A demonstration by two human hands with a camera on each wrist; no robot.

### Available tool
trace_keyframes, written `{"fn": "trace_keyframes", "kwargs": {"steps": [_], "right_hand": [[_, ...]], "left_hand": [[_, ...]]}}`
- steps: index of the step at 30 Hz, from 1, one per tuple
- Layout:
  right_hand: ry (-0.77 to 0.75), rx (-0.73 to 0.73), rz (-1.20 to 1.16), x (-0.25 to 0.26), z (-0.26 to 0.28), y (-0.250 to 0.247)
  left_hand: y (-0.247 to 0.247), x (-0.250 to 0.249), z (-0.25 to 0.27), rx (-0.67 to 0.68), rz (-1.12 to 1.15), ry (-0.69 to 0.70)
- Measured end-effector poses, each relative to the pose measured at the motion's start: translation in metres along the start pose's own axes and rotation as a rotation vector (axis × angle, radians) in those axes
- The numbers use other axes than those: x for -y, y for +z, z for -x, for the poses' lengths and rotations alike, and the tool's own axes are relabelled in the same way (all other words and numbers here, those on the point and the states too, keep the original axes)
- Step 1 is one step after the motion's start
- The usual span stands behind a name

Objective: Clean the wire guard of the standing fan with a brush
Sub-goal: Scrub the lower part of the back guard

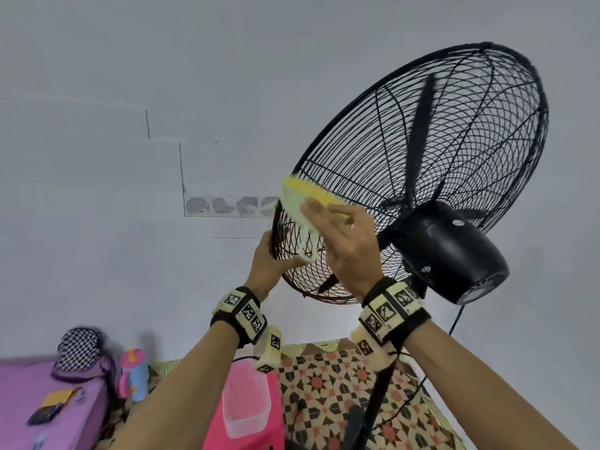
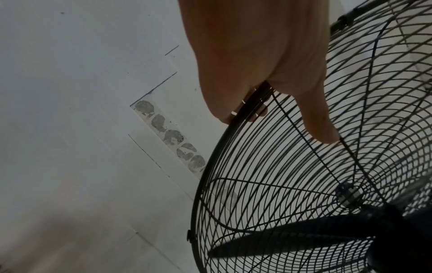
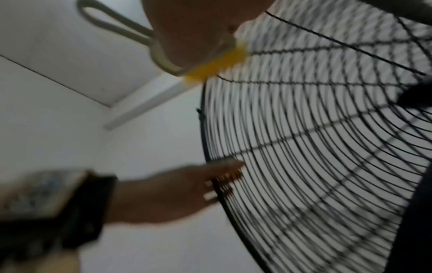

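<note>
The standing fan's black wire guard (image 1: pixel 454 151) tilts upward, seen from its rear side, with the blades behind the wires. My left hand (image 1: pixel 276 245) grips the guard's rim at its lower left. In the left wrist view its fingers (image 2: pixel 247 109) curl round the rim and the thumb lies on the wires (image 2: pixel 268 184). My right hand (image 1: pixel 324 216) holds a brush (image 1: pixel 300 203) with a pale green body and yellow bristles. The bristles (image 3: pixel 217 64) press on the guard's outer wires near the rim, just above the left hand (image 3: pixel 187 184). The brush's loop handle (image 3: pixel 112 20) sticks out behind the palm.
The black motor housing (image 1: pixel 451 251) sits right of my hands, with the pole (image 1: pixel 380 394) and cable (image 1: pixel 457 316) below it. A clear tub (image 1: pixel 246 397) rests on a pink stool. A patterned mat (image 1: pixel 341 384), a bottle (image 1: pixel 133 375) and a checkered cap (image 1: pixel 81 349) lie lower down.
</note>
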State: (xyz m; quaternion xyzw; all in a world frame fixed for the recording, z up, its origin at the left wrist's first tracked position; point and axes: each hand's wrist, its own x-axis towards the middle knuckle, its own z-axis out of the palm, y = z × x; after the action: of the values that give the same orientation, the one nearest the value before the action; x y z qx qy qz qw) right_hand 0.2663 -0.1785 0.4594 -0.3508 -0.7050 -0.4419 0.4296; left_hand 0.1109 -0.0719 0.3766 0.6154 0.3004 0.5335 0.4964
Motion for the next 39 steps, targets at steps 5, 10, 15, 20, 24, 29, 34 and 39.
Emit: {"fn": "trace_keyframes", "kwargs": {"steps": [5, 10, 15, 20, 24, 29, 34, 39], "right_hand": [[-0.191, 0.348, -0.074, 0.004, 0.046, 0.016], [0.104, -0.1, -0.12, 0.005, -0.002, -0.012], [-0.129, 0.27, -0.04, 0.009, 0.046, 0.01], [0.157, -0.1, -0.135, -0.006, 0.023, -0.017], [0.181, -0.1, -0.108, -0.017, 0.024, -0.008], [0.022, 0.284, -0.104, -0.007, 0.067, -0.005], [0.203, -0.067, -0.097, -0.016, 0.014, -0.024], [0.049, 0.262, -0.117, -0.012, 0.06, -0.001]], "left_hand": [[-0.003, 0.0, -0.005, 0.022, -0.039, 0.029], [-0.005, -0.002, -0.008, -0.006, -0.08, -0.009], [-0.005, -0.006, -0.005, -0.012, -0.079, -0.03], [-0.005, -0.005, -0.006, -0.001, -0.09, -0.013], [-0.001, -0.007, -0.005, 0.004, -0.095, 0.002], [-0.003, -0.006, -0.009, 0.008, -0.204, 0.027], [-0.003, -0.009, -0.007, 0.035, -0.123, -0.009], [-0.003, -0.007, -0.006, 0.009, -0.142, 0.015]]}}
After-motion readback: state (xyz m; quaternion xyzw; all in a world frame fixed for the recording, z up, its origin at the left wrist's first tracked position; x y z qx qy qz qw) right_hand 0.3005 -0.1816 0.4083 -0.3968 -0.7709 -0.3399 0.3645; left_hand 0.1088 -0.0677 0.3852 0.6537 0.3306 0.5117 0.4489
